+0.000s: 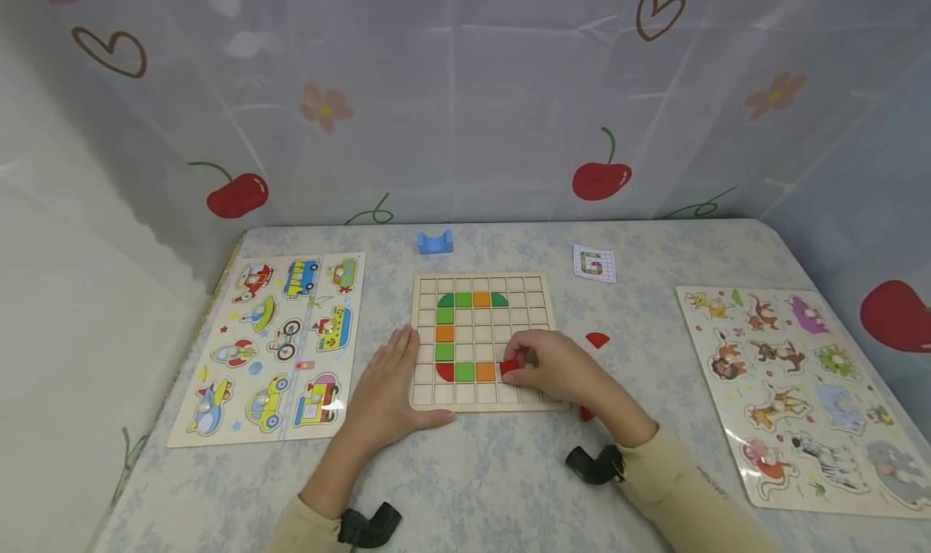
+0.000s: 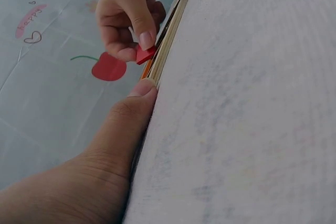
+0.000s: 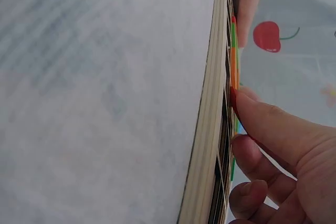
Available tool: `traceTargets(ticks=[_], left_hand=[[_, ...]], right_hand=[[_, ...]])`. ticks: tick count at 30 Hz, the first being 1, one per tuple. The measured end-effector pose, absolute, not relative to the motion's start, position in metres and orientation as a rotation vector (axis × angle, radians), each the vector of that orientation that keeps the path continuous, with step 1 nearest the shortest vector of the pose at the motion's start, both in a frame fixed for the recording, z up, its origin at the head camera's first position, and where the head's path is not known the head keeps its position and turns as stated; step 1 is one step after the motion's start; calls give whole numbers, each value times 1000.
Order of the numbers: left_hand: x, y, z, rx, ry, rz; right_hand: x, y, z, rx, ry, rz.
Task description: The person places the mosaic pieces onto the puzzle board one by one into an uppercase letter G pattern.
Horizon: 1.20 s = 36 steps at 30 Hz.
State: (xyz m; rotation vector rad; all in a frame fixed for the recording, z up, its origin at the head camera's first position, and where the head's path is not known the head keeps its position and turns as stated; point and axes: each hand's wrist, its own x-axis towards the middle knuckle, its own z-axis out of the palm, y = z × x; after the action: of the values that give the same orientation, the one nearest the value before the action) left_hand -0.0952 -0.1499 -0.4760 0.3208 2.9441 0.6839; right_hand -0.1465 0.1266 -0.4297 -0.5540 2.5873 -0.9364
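On the counter (image 1: 509, 472) lies the wooden grid board (image 1: 480, 340), with the left hand (image 1: 389, 387) spread flat at its left edge. The right hand (image 1: 556, 367) is nearer to the piece: it pinches the small red piece (image 1: 509, 367) in the board's lower row, just right of the orange tile (image 1: 485, 370).

We see soft, even, bright light from above; the left hand (image 1: 389, 391) casts only a faint shadow on the table (image 1: 509, 472). Behind the table, the plastic curtain (image 1: 465, 92) shows pale glare streaks. Toward the head view's edges, lines bow outward. Both wrist views look hazy, the tabletop nearest them blurred.
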Motion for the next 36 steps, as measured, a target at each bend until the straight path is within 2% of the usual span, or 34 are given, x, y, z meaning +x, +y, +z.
traceTargets(ticks=[21, 36], left_hand=[[-95, -149, -475, 321, 2940, 688], [-95, -149, -477, 320, 2950, 683]], right_hand=[[-140, 120, -429, -734, 2735, -768], [-136, 135, -422, -636, 2670, -808]])
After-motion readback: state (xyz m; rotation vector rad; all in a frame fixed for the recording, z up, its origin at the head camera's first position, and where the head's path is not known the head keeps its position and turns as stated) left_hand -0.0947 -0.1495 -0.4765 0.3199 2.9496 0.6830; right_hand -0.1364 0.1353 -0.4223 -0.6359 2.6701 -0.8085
